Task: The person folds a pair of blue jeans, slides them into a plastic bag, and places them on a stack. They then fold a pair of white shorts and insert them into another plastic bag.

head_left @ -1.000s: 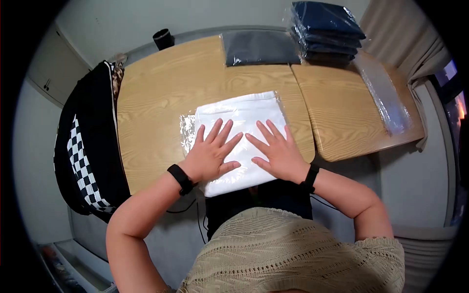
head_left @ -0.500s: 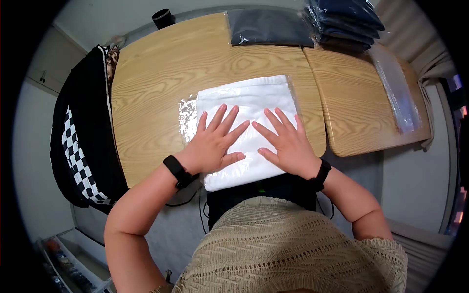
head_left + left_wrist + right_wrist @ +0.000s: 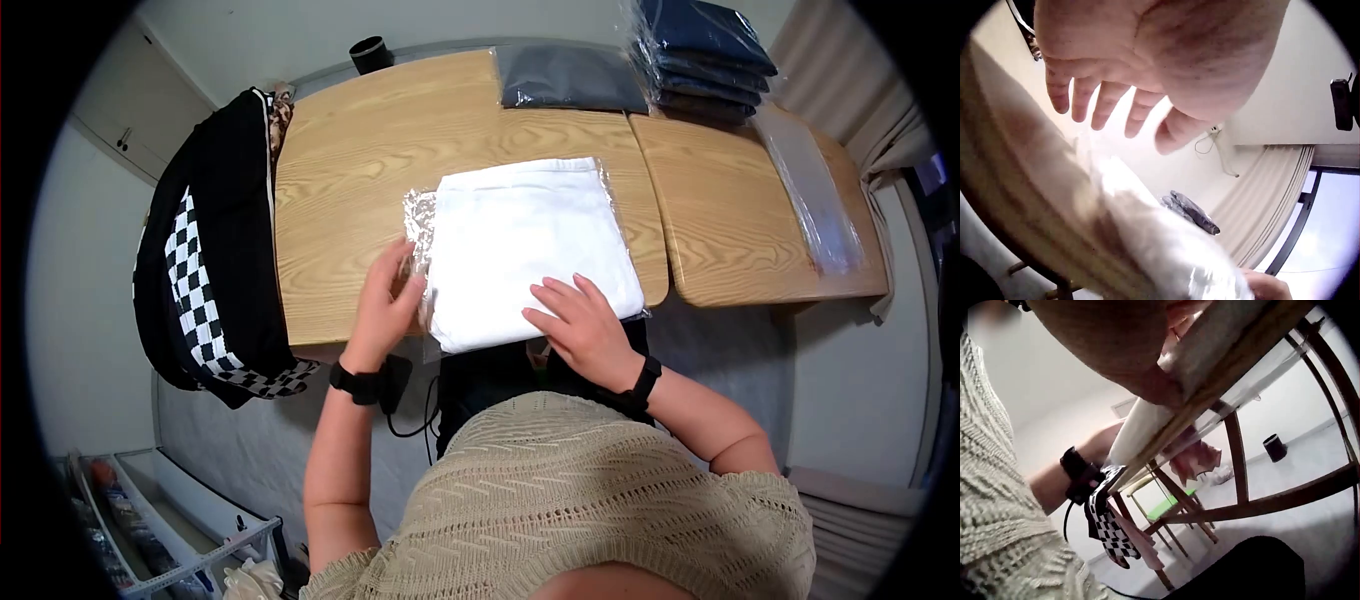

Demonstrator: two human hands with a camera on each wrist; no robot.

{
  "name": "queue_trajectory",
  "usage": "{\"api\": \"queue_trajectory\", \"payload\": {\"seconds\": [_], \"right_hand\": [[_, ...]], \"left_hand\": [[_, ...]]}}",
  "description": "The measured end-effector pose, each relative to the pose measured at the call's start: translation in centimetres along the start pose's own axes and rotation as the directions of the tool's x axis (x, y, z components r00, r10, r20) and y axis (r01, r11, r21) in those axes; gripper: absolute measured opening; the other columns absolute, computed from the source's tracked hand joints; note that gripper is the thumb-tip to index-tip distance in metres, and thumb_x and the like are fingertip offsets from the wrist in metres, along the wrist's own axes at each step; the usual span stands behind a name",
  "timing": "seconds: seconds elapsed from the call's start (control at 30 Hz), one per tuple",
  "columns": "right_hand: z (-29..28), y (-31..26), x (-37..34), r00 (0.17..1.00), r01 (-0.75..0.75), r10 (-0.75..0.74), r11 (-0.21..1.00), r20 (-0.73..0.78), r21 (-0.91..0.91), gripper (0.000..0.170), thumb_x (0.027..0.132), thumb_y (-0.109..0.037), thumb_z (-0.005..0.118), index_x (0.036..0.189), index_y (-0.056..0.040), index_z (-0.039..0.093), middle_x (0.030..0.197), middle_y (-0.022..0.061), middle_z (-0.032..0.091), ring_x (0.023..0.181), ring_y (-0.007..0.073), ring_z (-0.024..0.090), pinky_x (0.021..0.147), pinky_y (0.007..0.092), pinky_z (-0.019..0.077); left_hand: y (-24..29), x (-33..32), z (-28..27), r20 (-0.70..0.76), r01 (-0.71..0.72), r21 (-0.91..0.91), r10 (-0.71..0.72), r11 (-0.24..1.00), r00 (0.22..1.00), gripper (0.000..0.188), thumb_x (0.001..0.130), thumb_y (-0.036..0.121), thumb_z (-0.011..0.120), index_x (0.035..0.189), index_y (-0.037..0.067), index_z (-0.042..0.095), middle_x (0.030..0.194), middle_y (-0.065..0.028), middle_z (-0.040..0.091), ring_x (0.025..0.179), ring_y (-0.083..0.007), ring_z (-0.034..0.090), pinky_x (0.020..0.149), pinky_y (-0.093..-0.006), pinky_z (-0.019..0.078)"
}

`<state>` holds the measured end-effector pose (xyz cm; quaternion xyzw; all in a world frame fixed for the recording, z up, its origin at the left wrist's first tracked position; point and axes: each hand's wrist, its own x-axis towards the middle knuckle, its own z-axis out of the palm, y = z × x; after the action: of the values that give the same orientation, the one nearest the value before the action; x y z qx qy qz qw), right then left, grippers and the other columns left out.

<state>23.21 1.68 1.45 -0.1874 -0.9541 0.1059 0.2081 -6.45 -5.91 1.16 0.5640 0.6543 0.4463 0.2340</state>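
Observation:
A folded white cloth (image 3: pixel 520 235) in a clear plastic bag lies near the front edge of the wooden table. The bag's crinkled flap (image 3: pixel 420 225) sticks out on its left. My left hand (image 3: pixel 383 305) is beside that flap, and its fingers are relaxed and slightly spread in the left wrist view. On the lower right of the white cloth rests my right hand (image 3: pixel 585 328), fingers extended. From the right wrist, this hand overlaps the bag at the table edge, its fingertips mostly hidden.
A stack of bagged dark blue clothes (image 3: pixel 705 60) stands at the back right, beside a flat dark grey bagged garment (image 3: pixel 570 78). Clear plastic bags (image 3: pixel 810 190) lie on the right tabletop. Black cloth with a checkered band (image 3: pixel 200 290) hangs at the left edge.
Both hands were spread flat on the white cloth. The left has moved off to the bag's left side; the right has slid down toward the near edge, and the bag has turned slightly.

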Motion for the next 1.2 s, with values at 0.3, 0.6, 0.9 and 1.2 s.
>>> {"api": "queue_trajectory", "payload": {"seconds": [0.3, 0.6, 0.9, 1.2], "right_hand": [[-0.3, 0.9, 0.0, 0.928, -0.225, 0.255, 0.965, -0.273, 0.137, 0.028, 0.074, -0.006, 0.067, 0.102, -0.0057, 0.063, 0.108, 0.0110, 0.058, 0.106, 0.0304, 0.052, 0.092, 0.0412, 0.0398], [-1.4, 0.8, -0.9, 0.956, -0.206, 0.227, 0.971, -0.187, 0.125, 0.040, 0.075, -0.015, 0.071, 0.114, -0.0132, 0.062, 0.119, 0.0074, 0.055, 0.114, 0.0281, 0.049, 0.099, 0.0470, 0.0336], [1.5, 0.4, 1.5, 0.972, -0.221, 0.218, 0.975, -0.090, -0.022, 0.064, 0.075, -0.030, 0.074, 0.132, -0.0175, 0.050, 0.141, 0.0105, 0.042, 0.133, 0.0275, 0.036, 0.109, 0.0514, 0.0210], [2.8, 0.8, 1.9, 0.936, -0.263, 0.246, 0.964, -0.250, -0.033, 0.036, 0.083, -0.030, 0.066, 0.117, -0.0157, 0.062, 0.129, 0.0071, 0.055, 0.127, 0.0260, 0.044, 0.105, 0.0488, 0.0265]], "left_hand": [[1.4, -2.2, 2.7, 0.423, -0.436, 0.587, 0.201, 0.682, 0.884, 0.090, 0.062, 0.044, 0.082, 0.138, 0.015, 0.043, 0.151, -0.0192, 0.024, 0.141, -0.0407, 0.016, 0.112, -0.0490, 0.0196], [-0.6, 1.7, 1.0, -0.198, 0.190, -0.315, -0.260, 0.930, 0.945, 0.061, 0.093, 0.019, 0.056, 0.144, 0.003, 0.028, 0.144, -0.0158, 0.035, 0.132, -0.0256, 0.036, 0.106, -0.0347, 0.0329], [-2.0, 9.2, -0.7, -0.094, 0.425, -0.459, -0.518, 0.781, 0.850, 0.054, 0.088, 0.024, 0.063, 0.129, -0.007, 0.043, 0.090, -0.0030, 0.060, 0.078, -0.0091, 0.058, 0.068, -0.0210, 0.0454], [-1.2, 11.8, 0.0, 0.096, 0.539, -0.177, -0.531, 0.823, 0.842, 0.030, 0.084, 0.027, 0.069, 0.093, 0.000, 0.061, 0.074, -0.0004, 0.057, 0.059, -0.0101, 0.051, 0.050, -0.0275, 0.0400]]}}
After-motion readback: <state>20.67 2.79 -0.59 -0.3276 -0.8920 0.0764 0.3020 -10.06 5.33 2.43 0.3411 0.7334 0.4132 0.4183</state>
